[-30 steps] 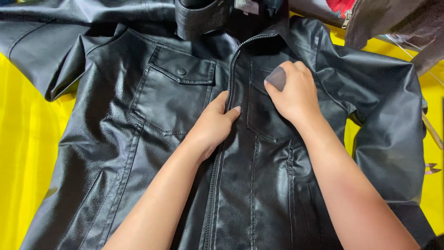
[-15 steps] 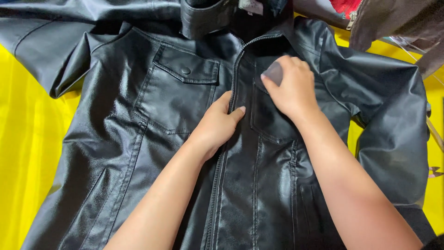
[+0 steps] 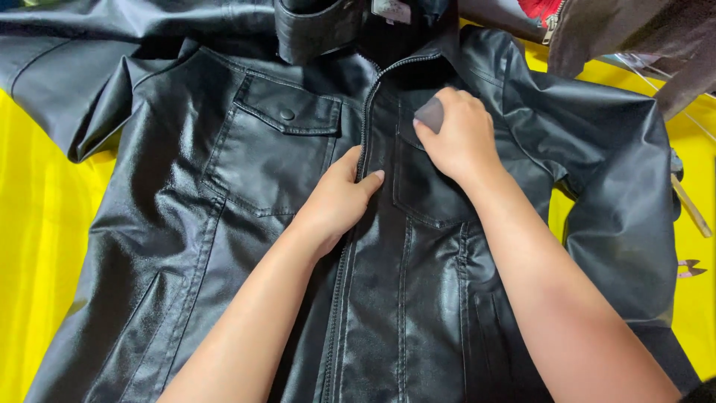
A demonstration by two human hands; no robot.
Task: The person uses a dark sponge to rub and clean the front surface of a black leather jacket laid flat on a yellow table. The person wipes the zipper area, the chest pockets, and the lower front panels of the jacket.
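A: While the jacket (image 3: 246, 194) fills nearly the whole view, how much of it is cut off?

B: Plenty. It is black, leather-like, lying front up on a yellow surface (image 3: 37, 246). Its hem runs off the bottom edge, and the sleeve at the left runs off the top left corner. The collar at the top is partly out of view.

A: Starting at the left, what shows?

B: A chest pocket (image 3: 280, 153) with a snapped flap, closed, so whatever may be inside is hidden. Lower down is a slanted slit pocket, also closed.

A: And the left hand (image 3: 339, 198)?

B: It lies flat and relaxed on the jacket front, just beside the zipper (image 3: 363, 112), fingers together, gripping nothing.

A: The right hand (image 3: 459, 138)?

B: It is curled around a small grey pad (image 3: 430, 114), pressing it on the top of the other chest pocket. Most of the pad is hidden under the fingers, so I cannot tell its full shape.

A: Further right?

B: A grey-brown garment (image 3: 634, 37) with a red lining hangs in at the top right corner, mostly cut off. Near the right edge, on the yellow, lie a wooden stick (image 3: 690, 207) and a small metal item too small to make out.
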